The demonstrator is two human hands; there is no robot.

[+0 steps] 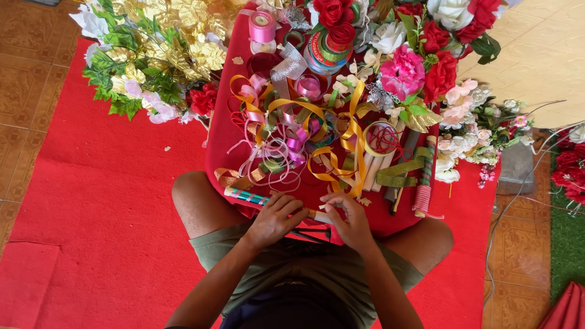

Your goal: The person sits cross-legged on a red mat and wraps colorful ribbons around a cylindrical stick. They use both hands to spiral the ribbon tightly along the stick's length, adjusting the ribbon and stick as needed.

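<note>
Both hands are down at the near edge of the red worktop [219,140], right over the person's lap. The left hand [275,219] is curled closed around a thin stick [247,196] wrapped in striped teal ribbon, which pokes out past its knuckles to the left. The right hand [350,222] is pinched narrow on the other end of that stick, fingertips nearly touching the left ones. Just beyond both hands there's a messy tangle of gold ribbon [341,152] and pink ribbon [295,137]. Further out from the left hand, gold leaves [183,42]; beyond the right, red and pink fake flowers [420,67]. Ribbon spools [262,27] sit way at the back.
</note>
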